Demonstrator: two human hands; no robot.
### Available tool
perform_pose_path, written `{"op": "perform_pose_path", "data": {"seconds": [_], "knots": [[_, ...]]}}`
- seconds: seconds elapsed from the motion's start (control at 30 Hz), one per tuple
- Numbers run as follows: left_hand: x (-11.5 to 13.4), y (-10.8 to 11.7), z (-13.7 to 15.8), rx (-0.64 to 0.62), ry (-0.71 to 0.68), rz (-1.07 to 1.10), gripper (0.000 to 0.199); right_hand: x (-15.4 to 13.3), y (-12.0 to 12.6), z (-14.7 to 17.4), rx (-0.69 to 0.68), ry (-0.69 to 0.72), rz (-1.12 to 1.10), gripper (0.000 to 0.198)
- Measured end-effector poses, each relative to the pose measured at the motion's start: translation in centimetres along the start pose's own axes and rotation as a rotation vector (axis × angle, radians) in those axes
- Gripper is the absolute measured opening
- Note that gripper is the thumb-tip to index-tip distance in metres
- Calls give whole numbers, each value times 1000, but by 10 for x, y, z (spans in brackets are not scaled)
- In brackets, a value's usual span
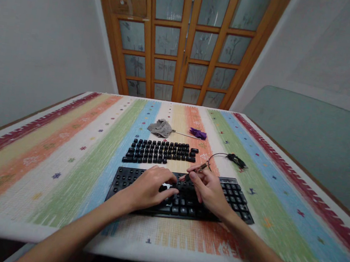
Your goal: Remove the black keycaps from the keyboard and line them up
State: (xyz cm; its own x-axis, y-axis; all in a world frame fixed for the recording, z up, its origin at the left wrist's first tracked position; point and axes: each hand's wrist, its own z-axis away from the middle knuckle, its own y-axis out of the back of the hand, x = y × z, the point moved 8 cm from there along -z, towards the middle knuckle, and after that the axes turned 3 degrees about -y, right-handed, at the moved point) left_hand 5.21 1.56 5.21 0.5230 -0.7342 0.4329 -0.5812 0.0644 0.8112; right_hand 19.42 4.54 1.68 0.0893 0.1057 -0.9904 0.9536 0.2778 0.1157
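A black keyboard (184,212) lies across the near middle of the table, its left part stripped of keycaps. My left hand (152,185) rests over its middle, fingers curved, with the thumb and forefinger apart. A small whitish patch shows between them; I cannot make out what it is. My right hand (210,190) is closed on a slim dark pen-like tool (201,167), slanted above the keys to the right of my left hand. Its exact kind is unclear. Just beyond the keyboard, loose black keycaps (159,152) lie in rows.
Behind the keycaps are a crumpled grey cloth (160,128), a thin rod (184,134) and a purple bundle (198,133). A coiled black cable (236,159) lies at the right. A striped cloth (73,152) covers the table. Glazed wooden doors (185,43) stand beyond.
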Motion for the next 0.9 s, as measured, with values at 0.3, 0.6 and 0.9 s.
{"op": "perform_pose_path", "data": {"seconds": [0.3, 0.6, 0.9], "knots": [[-9, 3, -7, -182, 102, 226, 12, -25, 1, 9, -41, 235, 261, 28], [-2, 2, -9, -250, 35, 115, 21, -28, 2, 11, -38, 309, 386, 22], [-3, -4, -10, -221, 3, 37, 24, -27, 5, 12, 2, 318, 406, 19]]}}
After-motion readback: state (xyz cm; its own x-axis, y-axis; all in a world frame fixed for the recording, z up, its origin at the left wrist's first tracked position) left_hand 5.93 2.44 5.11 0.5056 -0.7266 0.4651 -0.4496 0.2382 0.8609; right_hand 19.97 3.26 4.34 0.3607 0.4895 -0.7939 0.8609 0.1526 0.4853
